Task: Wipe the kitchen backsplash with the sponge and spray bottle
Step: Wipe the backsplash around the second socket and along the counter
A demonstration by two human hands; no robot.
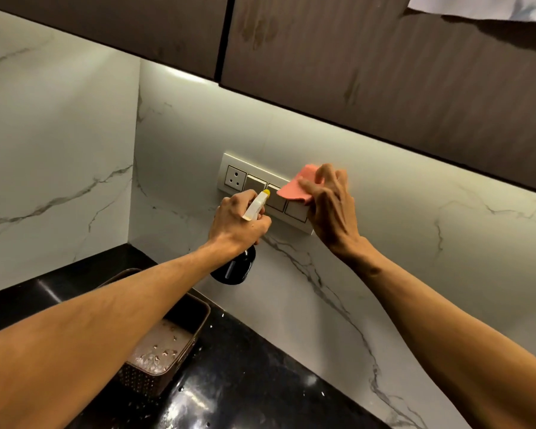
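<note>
My left hand (237,222) grips a dark spray bottle (235,267) by its neck; the white and yellow nozzle (257,204) points at the wall. My right hand (330,205) presses a thin pink sponge (297,185) against the right end of a white switch panel (254,184) set in the white marble backsplash (399,243). The fingers of my right hand lie spread over the sponge and cover its right part.
Dark wooden wall cabinets (353,72) hang close above the backsplash. A black stone countertop (245,382) runs below, with a brown perforated basket (167,342) under my left forearm. A second marble wall (59,165) meets the backsplash in a corner at the left.
</note>
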